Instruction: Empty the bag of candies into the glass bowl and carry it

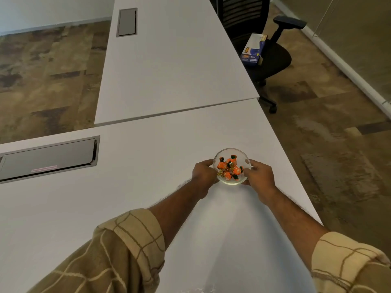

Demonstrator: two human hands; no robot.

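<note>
Glass, clear and round, the bowl (231, 166) sits between both hands near the right edge of the white worktop (131, 208). Whether its base rests on the surface or is lifted just off it cannot be told from this angle. Inside lie the candies (229, 168), a small heap of orange wrappers with dark green twisted ends and a bit of gold foil among them.

The left hand (204, 173) closes its grip on the bowl's left wall, fingers curled around the side and the thumb up at the rim. The right hand (259, 176) does the same on the right wall, its fingers wrapped around the glass. Both forearms reach forward from rolled tan checked sleeves (127, 250).

A grey cable hatch (49, 158) is set flush into the worktop towards its left edge, well apart from the bowl. Beyond a seam lies a second white desk (169, 70) with its own hatch near its far left corner. Off the right edge, on the brown patterned floor (338, 134), stands a black office chair (273, 58) with a blue and white box (254, 49) lying on its seat.
</note>
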